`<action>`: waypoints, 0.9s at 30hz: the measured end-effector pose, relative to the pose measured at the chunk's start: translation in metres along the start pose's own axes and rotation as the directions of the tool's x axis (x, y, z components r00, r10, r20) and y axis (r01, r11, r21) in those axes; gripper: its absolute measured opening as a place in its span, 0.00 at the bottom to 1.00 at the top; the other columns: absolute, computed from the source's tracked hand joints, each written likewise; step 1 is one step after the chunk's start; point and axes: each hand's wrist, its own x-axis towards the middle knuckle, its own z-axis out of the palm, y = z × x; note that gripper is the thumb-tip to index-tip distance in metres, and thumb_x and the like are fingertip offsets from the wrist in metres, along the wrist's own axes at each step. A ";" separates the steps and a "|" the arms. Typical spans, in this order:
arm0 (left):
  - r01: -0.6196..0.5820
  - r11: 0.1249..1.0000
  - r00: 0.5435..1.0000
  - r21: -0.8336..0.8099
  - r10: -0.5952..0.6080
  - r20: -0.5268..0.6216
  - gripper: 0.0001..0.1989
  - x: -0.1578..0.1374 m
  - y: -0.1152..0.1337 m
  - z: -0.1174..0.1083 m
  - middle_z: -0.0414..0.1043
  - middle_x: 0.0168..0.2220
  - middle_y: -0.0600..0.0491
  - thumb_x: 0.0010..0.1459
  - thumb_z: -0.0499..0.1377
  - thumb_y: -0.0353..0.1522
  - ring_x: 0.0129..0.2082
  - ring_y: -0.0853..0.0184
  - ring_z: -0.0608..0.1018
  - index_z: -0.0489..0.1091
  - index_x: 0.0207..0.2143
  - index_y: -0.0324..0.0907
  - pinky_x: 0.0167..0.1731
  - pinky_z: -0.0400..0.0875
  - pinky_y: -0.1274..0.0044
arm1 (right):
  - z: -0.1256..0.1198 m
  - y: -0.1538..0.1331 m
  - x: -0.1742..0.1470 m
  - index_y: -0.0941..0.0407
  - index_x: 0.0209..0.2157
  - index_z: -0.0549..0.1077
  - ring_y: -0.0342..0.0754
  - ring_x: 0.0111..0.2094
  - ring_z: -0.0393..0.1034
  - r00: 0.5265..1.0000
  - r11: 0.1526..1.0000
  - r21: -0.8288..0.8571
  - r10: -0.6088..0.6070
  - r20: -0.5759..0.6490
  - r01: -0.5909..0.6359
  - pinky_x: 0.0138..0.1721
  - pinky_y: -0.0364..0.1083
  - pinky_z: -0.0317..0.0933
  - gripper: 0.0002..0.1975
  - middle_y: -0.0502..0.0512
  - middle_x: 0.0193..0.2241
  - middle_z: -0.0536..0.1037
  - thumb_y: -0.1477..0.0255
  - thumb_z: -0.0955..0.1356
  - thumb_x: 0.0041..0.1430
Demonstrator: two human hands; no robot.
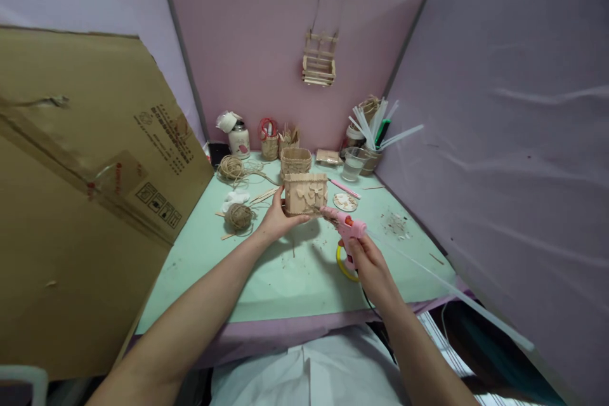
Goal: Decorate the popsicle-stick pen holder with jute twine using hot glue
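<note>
My left hand [281,217] is closed around the left side and underside of a small wooden box [299,194], held up over the table. Its front carries pale wooden cut-out shapes. In my right hand [370,259] is a pink glue gun [349,228], gripped by the handle, with its nozzle at the lower right corner of the box. I cannot tell whether the tip touches it. A long clear glue stick [457,292] sticks out of the gun's back end. Behind the gun's handle a yellow ring [346,269], partly hidden, lies on the table.
Twine balls [239,218] lie on the left, near a big cardboard box [85,203]. A woven basket [295,157], a clear cup of water [353,163] and a pot of glue sticks [373,155] stand at the back. A pink pen [345,188] and a round dish [345,202] lie right of centre.
</note>
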 end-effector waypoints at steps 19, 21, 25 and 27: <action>0.096 0.994 0.972 -0.043 -0.103 -0.212 0.53 0.006 0.002 -0.009 0.68 0.56 0.38 0.39 0.74 0.40 0.55 0.55 0.73 0.49 0.63 0.43 0.54 0.68 0.64 | -0.159 0.050 0.082 0.59 0.50 0.72 0.63 0.49 0.65 0.995 0.197 -0.980 -0.094 -0.025 -0.006 0.43 0.54 0.58 0.20 0.68 0.48 0.74 0.63 0.64 0.60; 0.085 0.995 0.973 -0.059 -0.095 -0.210 0.53 0.006 0.004 -0.009 0.67 0.57 0.38 0.39 0.74 0.40 0.55 0.55 0.73 0.49 0.63 0.43 0.54 0.68 0.65 | -0.159 0.037 0.084 0.56 0.53 0.71 0.63 0.50 0.65 0.997 0.175 -0.985 -0.079 -0.023 -0.009 0.42 0.53 0.58 0.23 0.67 0.52 0.72 0.62 0.66 0.58; 0.091 0.995 0.975 -0.038 -0.097 -0.201 0.50 0.004 0.008 -0.007 0.65 0.58 0.38 0.42 0.73 0.39 0.56 0.56 0.72 0.50 0.62 0.42 0.55 0.68 0.66 | -0.135 -0.008 0.105 0.54 0.48 0.76 0.61 0.49 0.65 0.960 0.183 -0.972 -0.262 0.097 0.148 0.43 0.53 0.54 0.16 0.65 0.51 0.73 0.66 0.64 0.61; 0.105 0.994 0.975 -0.030 -0.109 -0.196 0.50 0.004 0.009 -0.007 0.66 0.58 0.38 0.42 0.73 0.39 0.57 0.56 0.72 0.50 0.62 0.42 0.54 0.68 0.66 | -0.110 -0.027 0.127 0.55 0.42 0.78 0.60 0.49 0.64 0.946 0.192 -0.945 -0.241 0.215 0.264 0.44 0.53 0.52 0.13 0.64 0.47 0.76 0.71 0.63 0.62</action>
